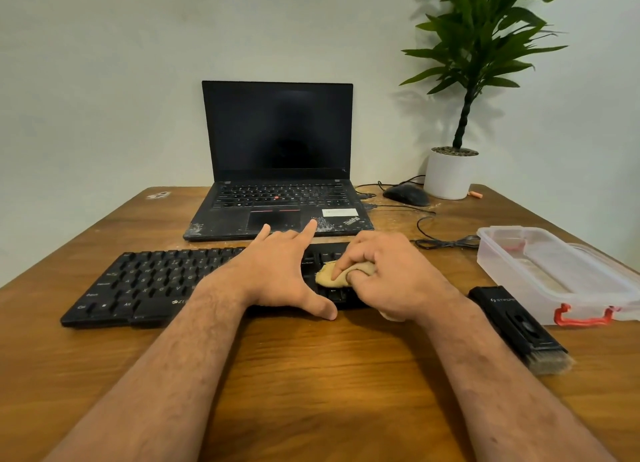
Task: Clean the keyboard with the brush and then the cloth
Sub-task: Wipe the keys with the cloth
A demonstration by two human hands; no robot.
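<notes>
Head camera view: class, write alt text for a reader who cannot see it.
A person's right hand presses a tan cloth onto the right end of a black keyboard while the left hand steadies it with spread fingers. A brush lies to the right on the wooden desk, a dusty open laptop behind.

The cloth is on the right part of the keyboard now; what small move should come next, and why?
Probably slide the cloth leftward along the keys. The right hand grips it near the right end of the keyboard, while the left hand rests flat there, steadying it. The brush already lies aside on the table.
</notes>
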